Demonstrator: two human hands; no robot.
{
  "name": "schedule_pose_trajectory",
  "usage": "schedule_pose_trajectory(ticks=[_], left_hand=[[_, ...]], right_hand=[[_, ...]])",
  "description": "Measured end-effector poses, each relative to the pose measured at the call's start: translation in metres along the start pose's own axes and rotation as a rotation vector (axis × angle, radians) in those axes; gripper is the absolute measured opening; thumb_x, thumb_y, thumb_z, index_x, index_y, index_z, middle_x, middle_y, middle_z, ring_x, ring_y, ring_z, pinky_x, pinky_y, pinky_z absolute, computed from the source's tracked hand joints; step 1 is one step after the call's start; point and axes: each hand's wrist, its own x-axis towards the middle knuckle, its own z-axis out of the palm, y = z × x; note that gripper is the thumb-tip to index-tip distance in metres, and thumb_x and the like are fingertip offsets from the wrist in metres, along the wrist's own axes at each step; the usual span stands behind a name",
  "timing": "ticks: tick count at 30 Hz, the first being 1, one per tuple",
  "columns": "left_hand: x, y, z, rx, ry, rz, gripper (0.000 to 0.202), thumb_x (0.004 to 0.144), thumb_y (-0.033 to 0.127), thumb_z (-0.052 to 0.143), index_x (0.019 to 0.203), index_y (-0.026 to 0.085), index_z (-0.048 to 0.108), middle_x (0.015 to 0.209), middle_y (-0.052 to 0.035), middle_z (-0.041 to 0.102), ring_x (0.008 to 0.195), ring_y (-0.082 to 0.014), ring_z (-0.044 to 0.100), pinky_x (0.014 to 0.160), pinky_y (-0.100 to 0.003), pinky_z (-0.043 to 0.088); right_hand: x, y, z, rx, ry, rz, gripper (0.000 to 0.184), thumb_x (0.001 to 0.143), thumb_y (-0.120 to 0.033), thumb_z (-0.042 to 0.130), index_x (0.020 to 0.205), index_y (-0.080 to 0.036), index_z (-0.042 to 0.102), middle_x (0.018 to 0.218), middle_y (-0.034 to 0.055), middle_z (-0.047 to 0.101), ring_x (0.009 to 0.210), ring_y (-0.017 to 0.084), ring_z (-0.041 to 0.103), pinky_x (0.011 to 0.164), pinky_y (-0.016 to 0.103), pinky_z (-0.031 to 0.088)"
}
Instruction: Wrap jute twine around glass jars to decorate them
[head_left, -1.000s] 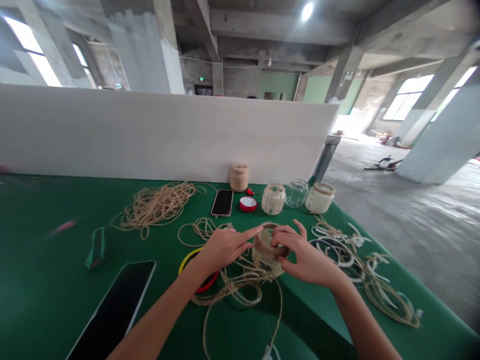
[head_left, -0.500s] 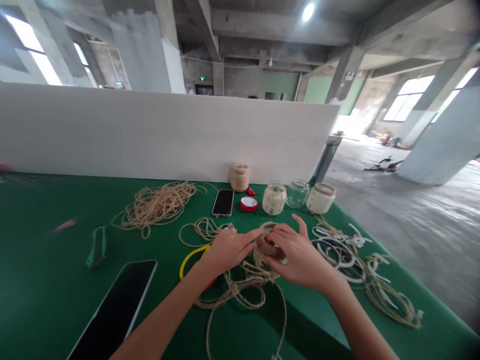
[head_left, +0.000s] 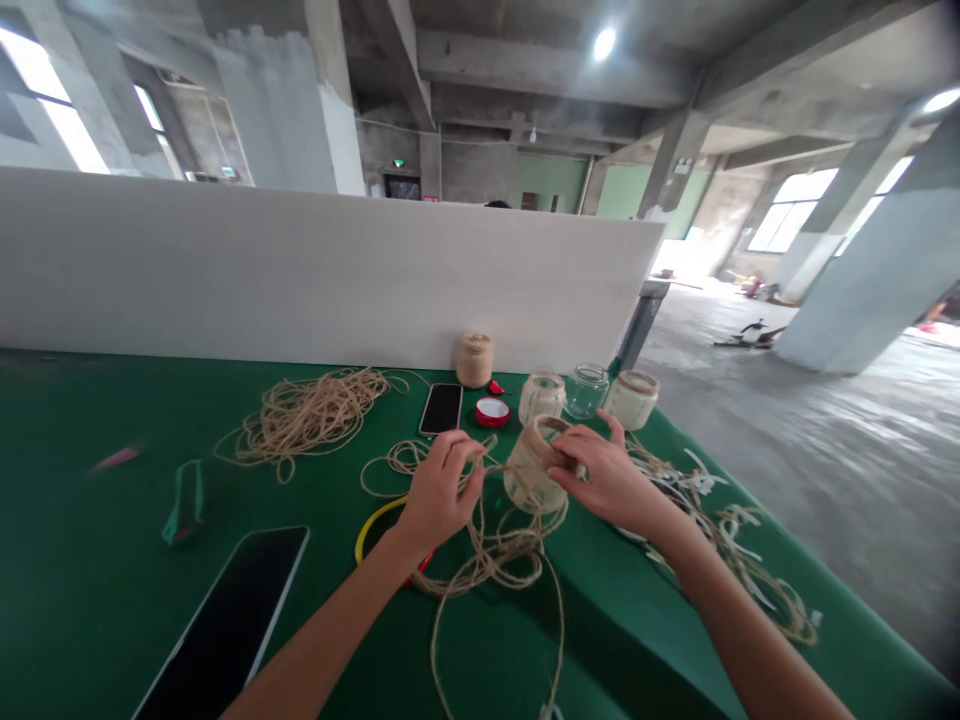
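Note:
My right hand grips a glass jar partly wrapped in jute twine, holding it tilted above the table. My left hand is a little to the left of the jar, its fingers curled around a strand of the twine. That strand runs to the jar and falls in loose loops onto the table below my hands. The jar's lower side is bare of fingers, while my right fingers cover part of its upper side.
On the green table lie a twine heap, a twine ball, a phone, a red lid, several jars, a tablet, a yellow-red ring and white strips. A white partition stands behind.
The jar has risen off the twine and tilted in my right hand. My left hand has moved away from it to the left, with the twine strand in its fingers.

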Motion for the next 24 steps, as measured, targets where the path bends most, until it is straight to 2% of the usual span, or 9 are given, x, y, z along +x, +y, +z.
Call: schedule_pose_trajectory(ticks=[3, 7, 9, 11, 15, 19, 22, 24], left_hand=[[-0.005, 0.010, 0.007, 0.040, -0.193, 0.090, 0.021, 0.087, 0.030, 0.041, 0.100, 0.017, 0.052, 0.099, -0.0079, 0.054, 0.098, -0.0203, 0.049, 0.087, -0.035, 0.040], [-0.013, 0.021, 0.024, 0.145, -0.389, 0.189, 0.042, 0.080, 0.048, 0.050, 0.108, 0.017, 0.053, 0.103, -0.0082, 0.056, 0.102, -0.0241, 0.047, 0.094, -0.043, 0.034], [-0.016, 0.019, 0.029, 0.213, -0.449, 0.247, 0.038, 0.080, 0.049, 0.050, 0.103, 0.019, 0.056, 0.100, -0.0066, 0.059, 0.102, -0.0240, 0.048, 0.098, -0.047, 0.027], [-0.017, 0.011, 0.029, 0.280, -0.471, 0.271, 0.027, 0.083, 0.042, 0.048, 0.093, 0.020, 0.060, 0.093, -0.0046, 0.061, 0.099, -0.0217, 0.050, 0.100, -0.048, 0.023], [-0.011, -0.019, 0.015, 0.422, -0.396, 0.225, 0.023, 0.084, 0.030, 0.045, 0.078, 0.018, 0.063, 0.081, -0.0044, 0.064, 0.097, -0.0210, 0.052, 0.102, -0.049, 0.017], [-0.002, -0.051, -0.012, 0.541, -0.298, 0.123, 0.027, 0.086, 0.023, 0.039, 0.079, 0.020, 0.065, 0.086, -0.0061, 0.067, 0.099, -0.0232, 0.052, 0.101, -0.053, 0.014], [0.003, -0.068, -0.033, 0.661, -0.169, -0.009, 0.031, 0.087, 0.021, 0.035, 0.083, 0.018, 0.065, 0.088, -0.0087, 0.067, 0.107, -0.0264, 0.048, 0.100, -0.055, 0.010], [0.006, -0.078, -0.046, 0.727, -0.088, -0.146, 0.031, 0.086, 0.023, 0.034, 0.081, 0.018, 0.065, 0.084, -0.0094, 0.068, 0.108, -0.0280, 0.047, 0.099, -0.056, 0.010]], right_hand=[[0.006, 0.000, -0.003, -0.031, 0.085, 0.030, 0.011, 0.081, -0.024, 0.046, 0.071, -0.020, 0.046, 0.069, -0.0006, 0.058, 0.084, 0.020, 0.055, 0.100, 0.054, 0.006], [0.016, 0.001, -0.011, -0.081, 0.138, 0.055, 0.013, 0.081, -0.026, 0.046, 0.069, -0.021, 0.046, 0.070, 0.0005, 0.058, 0.086, 0.021, 0.055, 0.099, 0.053, 0.010], [0.021, 0.004, -0.017, -0.110, 0.153, 0.056, 0.014, 0.081, -0.027, 0.046, 0.069, -0.020, 0.047, 0.071, 0.0012, 0.059, 0.086, 0.021, 0.054, 0.099, 0.052, 0.011], [0.024, 0.008, -0.025, -0.141, 0.175, 0.061, 0.014, 0.081, -0.028, 0.047, 0.069, -0.020, 0.048, 0.072, 0.0017, 0.059, 0.086, 0.022, 0.054, 0.099, 0.052, 0.011], [0.024, 0.018, -0.047, -0.200, 0.232, 0.086, 0.016, 0.081, -0.031, 0.047, 0.069, -0.020, 0.049, 0.075, 0.0025, 0.060, 0.087, 0.022, 0.055, 0.099, 0.051, 0.012], [0.019, 0.026, -0.067, -0.245, 0.253, 0.131, 0.018, 0.080, -0.033, 0.045, 0.070, -0.020, 0.049, 0.074, 0.0027, 0.060, 0.089, 0.023, 0.055, 0.098, 0.053, 0.013], [0.013, 0.030, -0.074, -0.262, 0.270, 0.167, 0.020, 0.080, -0.036, 0.045, 0.070, -0.020, 0.049, 0.075, 0.0028, 0.060, 0.091, 0.023, 0.054, 0.098, 0.053, 0.013], [0.009, 0.033, -0.076, -0.267, 0.274, 0.185, 0.020, 0.080, -0.037, 0.044, 0.071, -0.020, 0.049, 0.074, 0.0024, 0.060, 0.091, 0.023, 0.055, 0.098, 0.053, 0.013]])
